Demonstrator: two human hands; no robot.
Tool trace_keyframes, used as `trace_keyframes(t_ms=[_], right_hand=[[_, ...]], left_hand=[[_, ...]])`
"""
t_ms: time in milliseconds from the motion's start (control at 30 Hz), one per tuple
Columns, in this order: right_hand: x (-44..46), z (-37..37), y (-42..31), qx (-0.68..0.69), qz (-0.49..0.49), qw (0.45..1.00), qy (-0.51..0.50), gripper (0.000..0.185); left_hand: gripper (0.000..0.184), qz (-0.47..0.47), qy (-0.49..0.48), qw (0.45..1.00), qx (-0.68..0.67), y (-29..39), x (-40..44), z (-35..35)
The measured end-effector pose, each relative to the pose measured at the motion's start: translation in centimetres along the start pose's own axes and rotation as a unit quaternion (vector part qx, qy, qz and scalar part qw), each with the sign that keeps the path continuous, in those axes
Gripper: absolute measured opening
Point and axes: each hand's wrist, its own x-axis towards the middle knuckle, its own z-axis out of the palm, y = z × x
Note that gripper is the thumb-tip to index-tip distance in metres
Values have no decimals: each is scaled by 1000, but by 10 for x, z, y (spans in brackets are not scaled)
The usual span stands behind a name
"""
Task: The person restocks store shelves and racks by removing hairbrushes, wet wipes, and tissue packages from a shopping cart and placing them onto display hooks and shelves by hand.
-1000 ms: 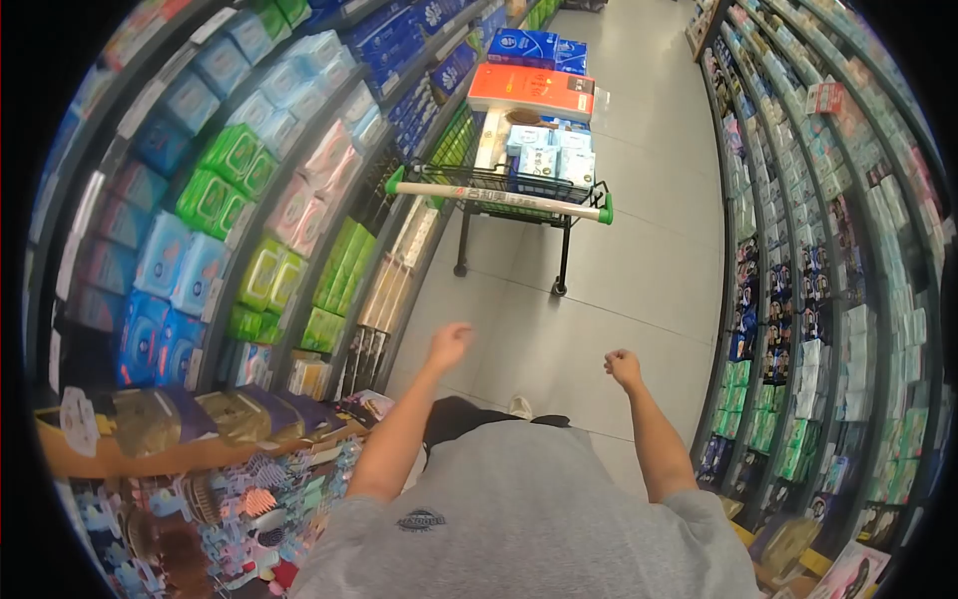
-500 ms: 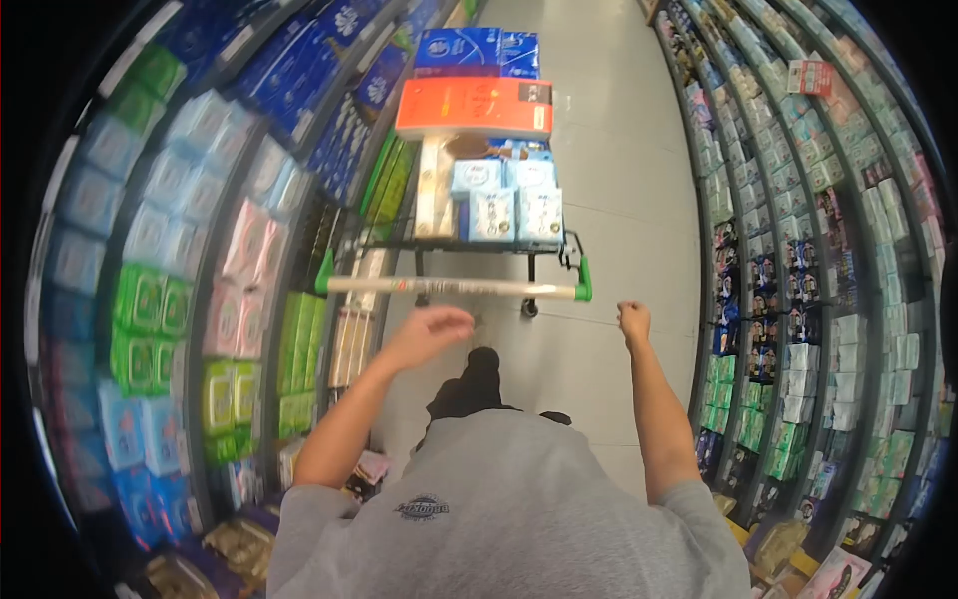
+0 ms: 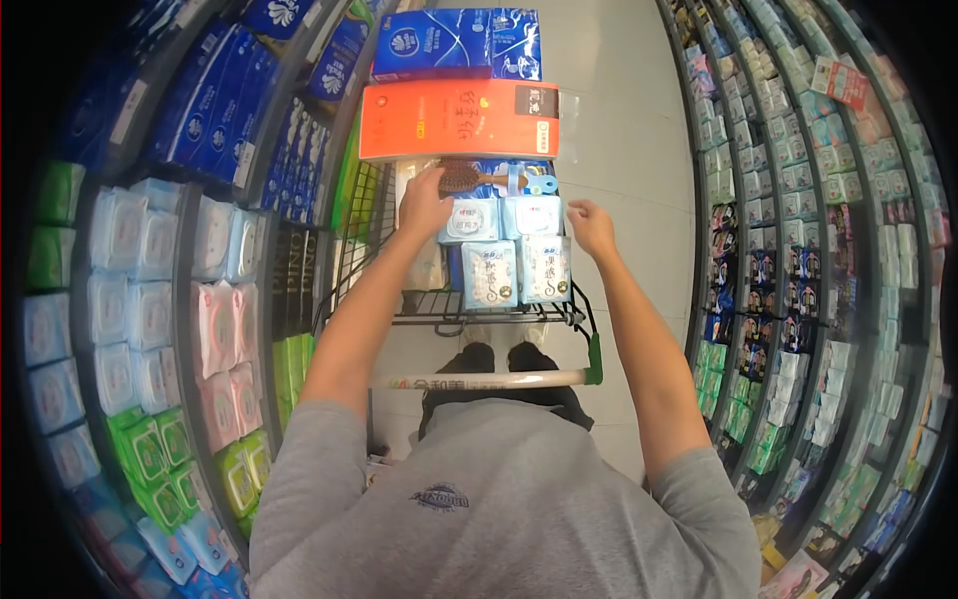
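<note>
In front of me is a loaded shopping cart [image 3: 454,321]. My left hand [image 3: 426,205] reaches over its left side, fingers stretched toward a brown hairbrush [image 3: 462,178] and a pale box [image 3: 424,262] partly hidden below the hand. I cannot make out whether the fingertips touch the brush. My right hand [image 3: 594,230] hovers by the cart's right side, fingers loosely bent and holding nothing, near a light blue pack [image 3: 532,217]. Several white and blue packs [image 3: 490,275] fill the near end. Behind the brush lie an orange-red box [image 3: 439,122] and a blue tissue pack [image 3: 429,45].
The cart's pale handle [image 3: 489,380] is close to my waist. Shelves of wet wipes [image 3: 130,240] and blue tissue packs [image 3: 215,110] line the left. Shelves of small packs [image 3: 763,250] line the right, with a red and white sign [image 3: 840,82]. Tiled floor [image 3: 624,120] runs ahead.
The cart is now much closer, its handle near my body. Both hands have moved forward past the handle, the left over the goods and the right beside the packs.
</note>
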Motion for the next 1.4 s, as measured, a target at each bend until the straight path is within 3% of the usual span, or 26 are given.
trace_keyframes(t_ms=[33, 133, 233, 333, 433, 500, 633, 833, 967, 1033, 1067, 1167, 1233, 1267, 1300, 1367, 1400], right_hand=[[13, 6, -6, 0, 4, 1000, -7, 31], [43, 17, -27, -59, -57, 996, -24, 29], [63, 22, -42, -119, -57, 988, -84, 32], [75, 27, -49, -244, -38, 965, -86, 42], [79, 24, -56, -249, -46, 964, -80, 33], [80, 27, -56, -253, -42, 964, -64, 28], [73, 21, -64, -199, -25, 979, -38, 19], [55, -15, -83, -69, -94, 993, -8, 20], [37, -47, -120, -63, -155, 986, 9, 22], [24, -69, -147, 29, -225, 974, -15, 20], [14, -81, -165, 23, -232, 972, -12, 20], [-31, -104, -231, 34, -264, 962, -64, 9], [-61, -111, -268, 89, -301, 945, -92, 10], [-76, -113, -283, 86, -320, 938, -100, 10], [-91, -114, -297, 98, -332, 932, -111, 11], [-121, -114, -317, 111, -365, 915, -130, 12], [-136, -116, -322, 102, -375, 910, -146, 13]], left_hand=[[49, -6, -5, 1000, 1, 1, 10, 3], [59, 89, -41, 994, 54, 0, 29, 20], [61, 91, -103, 983, 123, 4, 39, 26], [56, 91, -83, 977, 175, 3, 44, 37], [49, 98, -62, 973, 201, 4, 46, 41], [29, 107, -55, 973, 198, 9, 47, 39], [38, 99, -68, 974, 190, 4, 47, 37], [38, 154, -10, 984, 85, 3, 37, 9], [42, 142, -10, 989, 42, 7, 22, -21], [47, 31, -47, 997, -58, 25, 10, -41], [60, 39, -39, 996, -74, 19, 5, -39], [76, 42, -5, 990, -134, 50, -19, -67], [91, 47, -41, 978, -200, 55, -34, -75], [88, 36, -59, 966, -250, 65, -44, -86], [77, -2, -107, 906, -409, 81, -57, -103], [62, 26, -150, 846, -511, 91, -74, -120], [46, 34, -97, 858, -504, 105, -86, -133]])
